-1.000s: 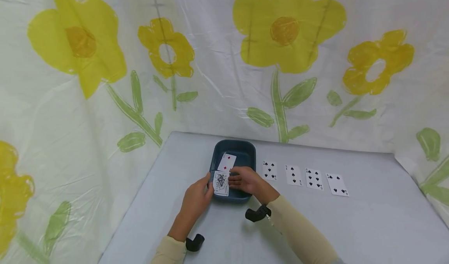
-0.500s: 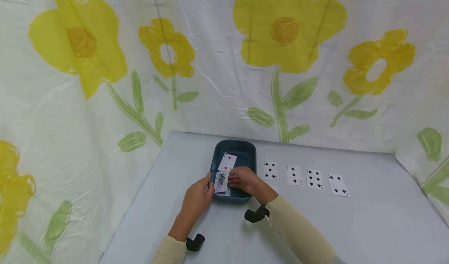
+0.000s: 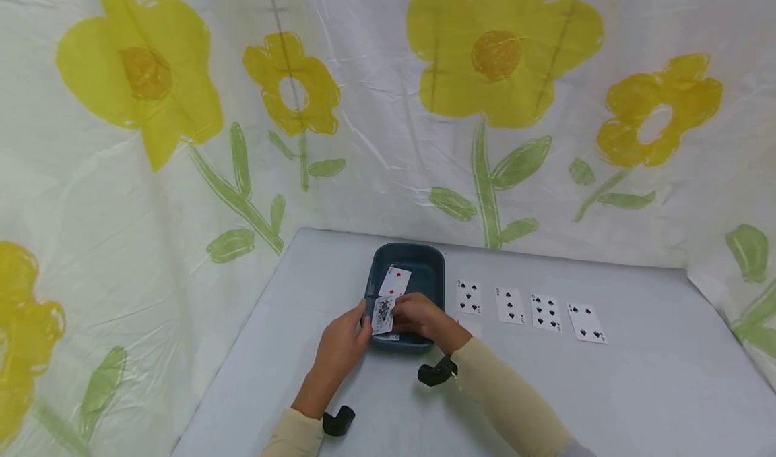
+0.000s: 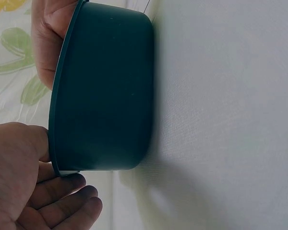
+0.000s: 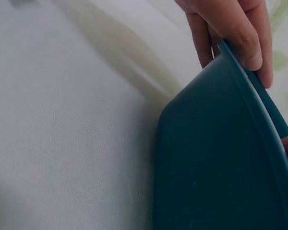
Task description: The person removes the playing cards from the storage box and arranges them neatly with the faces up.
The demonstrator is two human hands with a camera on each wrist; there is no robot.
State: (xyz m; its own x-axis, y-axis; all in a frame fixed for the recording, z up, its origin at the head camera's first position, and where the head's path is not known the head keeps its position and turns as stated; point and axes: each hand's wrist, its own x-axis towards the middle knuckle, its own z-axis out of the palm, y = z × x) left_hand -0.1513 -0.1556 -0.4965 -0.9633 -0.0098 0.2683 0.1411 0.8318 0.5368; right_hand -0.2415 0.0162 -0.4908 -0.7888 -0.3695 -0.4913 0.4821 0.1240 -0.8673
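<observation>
In the head view, a dark teal plastic tray (image 3: 438,261) stands on the table. My left hand (image 3: 341,342) grips its left rim; in the left wrist view the thumb lies over the rim with the fingers outside the wall. My right hand (image 3: 424,319) reaches inside the tray and pinches the right side of a joker playing card (image 3: 382,315), which tilts toward the left hand. Another white card (image 3: 388,336) peeks out below the joker. Behind it lies a diamond card (image 3: 395,280). The right fingertips are partly hidden by the card and tray.
Right of the tray, several spade cards lie face up in a row, from the nearest card (image 3: 469,297) to the four of spades (image 3: 587,323). A flowered plastic curtain (image 3: 376,194) hangs along the back and left of the white table (image 3: 655,376).
The joker has tilted and shifted off the card under it, now mostly covered by the right hand. The right fingers have curled in at the joker's edge. My left hand has stayed on the rim.
</observation>
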